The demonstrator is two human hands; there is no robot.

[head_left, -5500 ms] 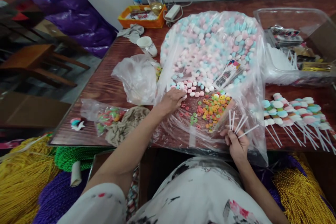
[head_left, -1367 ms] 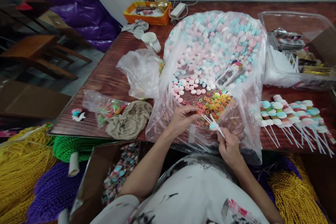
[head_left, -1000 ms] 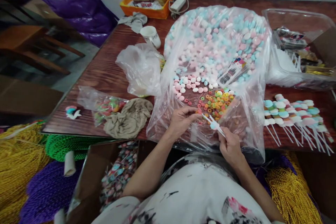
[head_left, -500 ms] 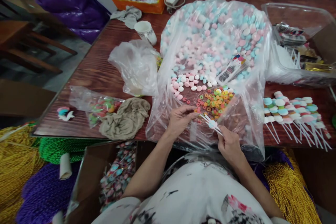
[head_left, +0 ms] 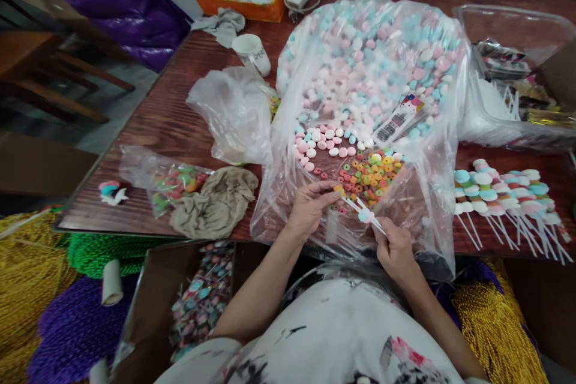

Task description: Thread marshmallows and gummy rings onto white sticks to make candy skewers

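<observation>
My right hand (head_left: 395, 246) is closed round the lower ends of several thin white sticks (head_left: 352, 201). Pale white and blue candies (head_left: 366, 216) are threaded partway up them. With thumb and forefinger, my left hand (head_left: 308, 210) pinches a small orange ring piece (head_left: 339, 190) at the tip of one stick. Just beyond lies a heap of coloured ring pieces (head_left: 371, 174) on clear plastic. Behind it are loose pink, white and blue round candies (head_left: 330, 141), spilling from a large clear bag (head_left: 382, 60) full of them.
Candy-stacked sticks (head_left: 504, 192) lie at the right, below a clear plastic bin (head_left: 504, 132). Printed cards (head_left: 400, 120) rest on the bag. A beige cloth (head_left: 216, 201), bagged ring candies (head_left: 173, 183), a white cup (head_left: 252, 54) and an orange tray (head_left: 243, 9) are on the left.
The orange ring piece now shows more clearly in my left fingers, at a stick's tip. The sticks have tilted slightly and their tips spread apart. Both hands stay in nearly the same place.
</observation>
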